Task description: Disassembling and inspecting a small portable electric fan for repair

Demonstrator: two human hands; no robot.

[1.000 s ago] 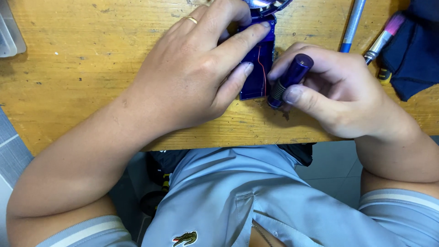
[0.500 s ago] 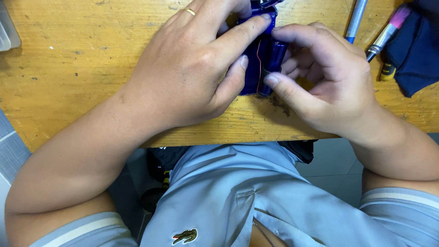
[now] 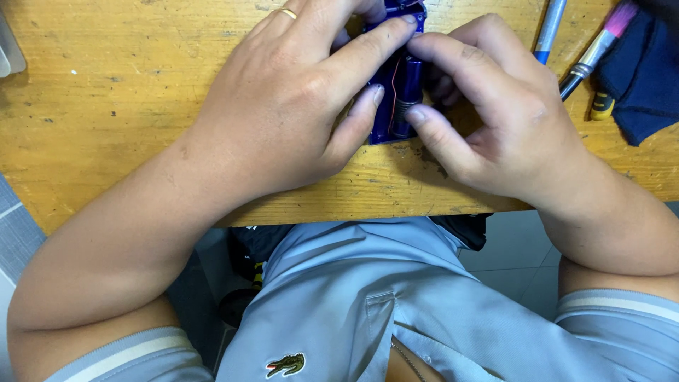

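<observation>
Scuffed yellow wood fills most of what I see, a worn table [image 3: 106,92] whose near edge runs just above my lap, with grey floor tiles showing below it. Both my hands meet at the top middle of the view over a small dark blue case [image 3: 396,106] that lies flat on the table. My left hand [image 3: 283,92], a ring [image 3: 287,13] on one finger, covers the case from the left, the index finger laid across its far end and the thumb pressed against its left side, so that hand is closed on the case and holding it steady. My right hand [image 3: 495,113] comes in from the right with the fingers curled, narrow rather than spread; its forefinger and thumb pinch a dark blue cylinder [image 3: 410,88] that sits in the case's open slot. The cylinder's long axis runs away from me, parallel with the case's own length, one end toward my body beside what looks like a small coil spring, the other end pointing to the far side of the table. A thin red wire [image 3: 394,88] runs along the slot beside it. My right hand is the nearer one to the cylinder. Off to the right, well apart from my fingers, lie a blue pen [image 3: 548,32], a small brush [image 3: 598,46] with pink bristles and a dark blue cloth [image 3: 647,78].
</observation>
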